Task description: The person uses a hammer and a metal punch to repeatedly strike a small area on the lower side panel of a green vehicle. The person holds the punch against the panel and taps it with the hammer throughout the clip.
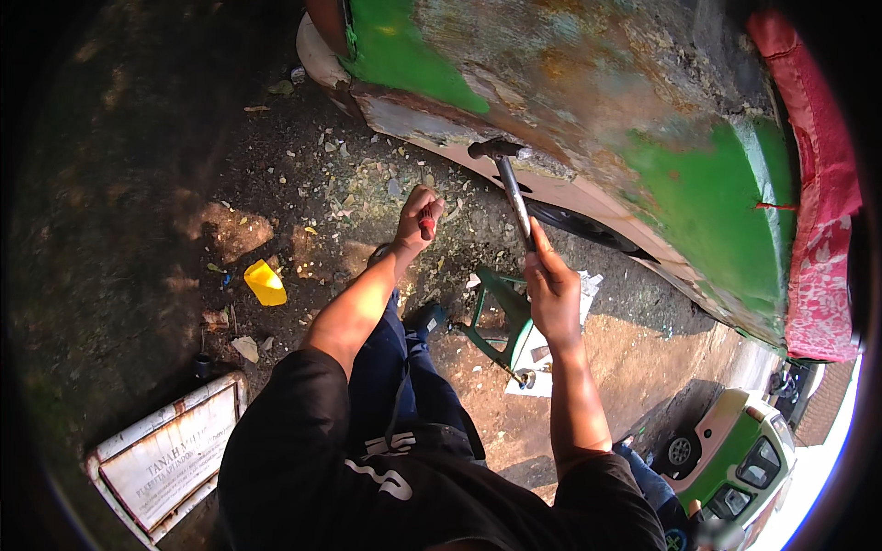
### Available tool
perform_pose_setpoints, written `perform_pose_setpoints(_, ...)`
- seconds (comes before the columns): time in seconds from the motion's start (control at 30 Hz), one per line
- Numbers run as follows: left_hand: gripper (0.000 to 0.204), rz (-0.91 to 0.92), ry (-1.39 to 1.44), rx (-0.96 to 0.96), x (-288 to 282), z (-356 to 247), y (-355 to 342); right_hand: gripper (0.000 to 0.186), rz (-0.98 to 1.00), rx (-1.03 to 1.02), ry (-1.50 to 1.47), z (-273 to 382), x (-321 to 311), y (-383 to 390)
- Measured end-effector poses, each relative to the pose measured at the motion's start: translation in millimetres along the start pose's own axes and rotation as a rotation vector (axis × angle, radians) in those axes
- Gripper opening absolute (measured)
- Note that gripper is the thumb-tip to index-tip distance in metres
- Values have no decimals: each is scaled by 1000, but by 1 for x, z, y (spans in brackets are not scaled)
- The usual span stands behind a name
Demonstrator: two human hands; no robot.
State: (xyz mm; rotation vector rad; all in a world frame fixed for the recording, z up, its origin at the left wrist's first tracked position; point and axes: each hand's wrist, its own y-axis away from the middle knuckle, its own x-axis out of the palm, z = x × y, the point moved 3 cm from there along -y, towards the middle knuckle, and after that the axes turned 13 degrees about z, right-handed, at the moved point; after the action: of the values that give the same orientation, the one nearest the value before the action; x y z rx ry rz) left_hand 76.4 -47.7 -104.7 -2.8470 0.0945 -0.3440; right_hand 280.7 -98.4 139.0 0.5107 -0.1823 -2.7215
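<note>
My left hand (413, 216) grips a red-handled tool (427, 225), apparently a screwdriver or chisel, held a little away from the car body. My right hand (551, 285) is wrapped round the long metal shaft of a hammer (512, 193), whose dark head overlaps the lower edge of the vehicle's side panel (588, 83); I cannot tell whether it touches. That panel shows green paint, bare patches, rust and flaking filler along the sill. Pale flakes lie scattered on the ground beneath it.
A green plastic stool (487, 317) with papers stands below my right hand. A yellow plastic piece (265, 283) and a rusty white sign (175, 436) lie leftward. Pink fabric (822, 294) hangs at right. Behind are a green-and-white van (744, 427) and another person (648, 487).
</note>
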Motion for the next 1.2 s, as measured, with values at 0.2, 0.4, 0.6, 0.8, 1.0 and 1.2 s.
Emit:
perform_pose_setpoints(0.2,24,53,-300,50,-2,-39,-47,46,39,148,-180,-6,2,14)
perform_pose_setpoints(0.4,25,94,-244,-29,-8,-40,-72,47,16,168,-184,1,-3,15)
perform_pose_setpoints(0.6,24,268,-268,-41,-19,-48,-74,46,-8,147,-177,-5,-10,18)
perform_pose_setpoints(0.8,23,450,-387,-83,-29,-63,-85,47,22,156,-221,-6,-6,16)
perform_pose_setpoints(1.0,26,550,-446,-17,-30,-76,-93,48,10,150,-175,1,-7,16)
perform_pose_setpoints(1.2,24,645,-484,-46,-35,-75,-104,48,30,184,-284,3,-7,19)
